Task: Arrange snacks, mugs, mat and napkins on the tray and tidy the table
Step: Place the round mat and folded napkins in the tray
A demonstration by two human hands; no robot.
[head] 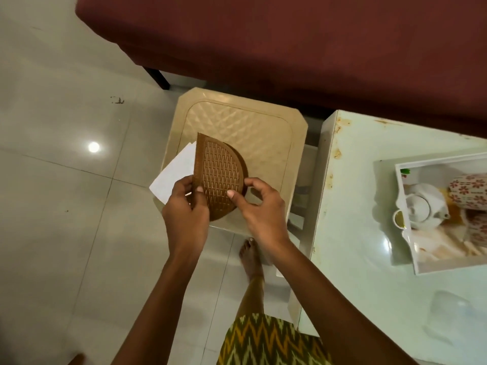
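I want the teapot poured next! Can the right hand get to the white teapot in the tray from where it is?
Probably yes, but not right now. The right hand is busy holding the brown napkin holder over the beige stool. The white teapot sits uncovered in the tray to its right, nothing between.

White napkins [175, 172] partly behind the brown holder [220, 177]; tray [403, 206] and patterned mugs [469, 193] cut off at right edge.
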